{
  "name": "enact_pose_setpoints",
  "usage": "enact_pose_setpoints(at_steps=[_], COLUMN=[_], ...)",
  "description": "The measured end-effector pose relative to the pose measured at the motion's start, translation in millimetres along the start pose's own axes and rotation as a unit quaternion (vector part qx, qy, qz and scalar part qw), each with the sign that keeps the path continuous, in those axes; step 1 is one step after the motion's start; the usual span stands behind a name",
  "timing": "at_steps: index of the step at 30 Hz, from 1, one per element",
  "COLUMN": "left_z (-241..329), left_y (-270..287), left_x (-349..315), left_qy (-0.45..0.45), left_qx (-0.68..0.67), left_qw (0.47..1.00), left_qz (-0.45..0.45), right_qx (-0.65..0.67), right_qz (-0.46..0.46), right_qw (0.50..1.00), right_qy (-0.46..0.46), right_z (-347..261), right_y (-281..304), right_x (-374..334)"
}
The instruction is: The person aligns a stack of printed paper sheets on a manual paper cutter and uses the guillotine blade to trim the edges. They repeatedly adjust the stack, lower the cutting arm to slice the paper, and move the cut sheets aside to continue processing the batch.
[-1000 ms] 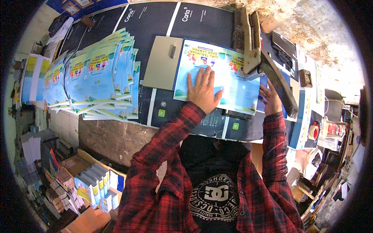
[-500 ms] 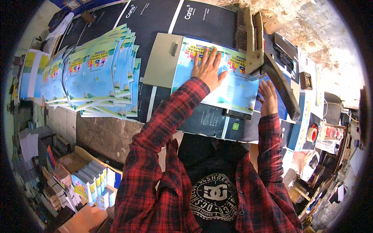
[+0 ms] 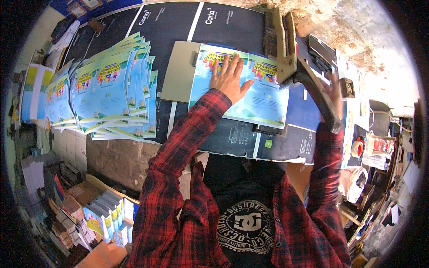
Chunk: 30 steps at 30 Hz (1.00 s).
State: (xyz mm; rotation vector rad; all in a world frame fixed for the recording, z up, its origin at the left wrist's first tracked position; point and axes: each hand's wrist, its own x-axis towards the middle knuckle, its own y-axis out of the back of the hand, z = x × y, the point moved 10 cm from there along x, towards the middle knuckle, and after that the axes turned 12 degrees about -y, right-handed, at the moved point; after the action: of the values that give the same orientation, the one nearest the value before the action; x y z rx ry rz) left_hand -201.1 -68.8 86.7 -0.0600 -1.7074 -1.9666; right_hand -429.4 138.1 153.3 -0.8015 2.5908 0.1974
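My left hand (image 3: 229,82) lies flat, fingers spread, on a printed blue and green cover sheet (image 3: 263,100). The sheet rests on a low work surface, its right edge beside a metal machine (image 3: 288,44) with a long dark lever (image 3: 319,91). On the lever's far right side, my right hand (image 3: 334,96) is smeared by motion. Whether it touches the lever cannot be made out. A beige board (image 3: 178,73) sits against the sheet's left edge.
Fanned piles of matching printed sheets (image 3: 100,91) cover the table's left part. Dark wrapped packs (image 3: 172,22) form the tabletop. At lower left stands a box with booklets (image 3: 105,212). Red tape (image 3: 357,148) and a small dark block (image 3: 347,88) are at the right.
My right hand has left the sheet's right edge and moved right, past the lever. My left hand stays flat on the sheet. The view has shifted slightly.
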Motion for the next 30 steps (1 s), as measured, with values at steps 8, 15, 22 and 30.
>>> enact_pose_setpoints(at_steps=[8,15,22,30], left_z=[-6,12,-19,-64], left_y=[7,12,29,70], left_x=[-9,6,-36,-99], left_qy=[0.021,-0.011,0.033,0.184], left_qx=[0.015,-0.009,0.025,0.065], left_qw=[0.999,1.0,0.999,0.979], left_qz=[-0.022,0.005,-0.014,0.064], right_qx=[-0.504,-0.555,-0.387,-0.408], right_qz=[-0.048,0.12,-0.078,0.021], right_qw=[0.796,0.732,0.873,0.887], right_qy=[0.333,0.375,0.286,0.214], right_z=[-108,11,-71,33], right_y=[-149,-130,-118,-23], right_x=[-135,-127,-128,29])
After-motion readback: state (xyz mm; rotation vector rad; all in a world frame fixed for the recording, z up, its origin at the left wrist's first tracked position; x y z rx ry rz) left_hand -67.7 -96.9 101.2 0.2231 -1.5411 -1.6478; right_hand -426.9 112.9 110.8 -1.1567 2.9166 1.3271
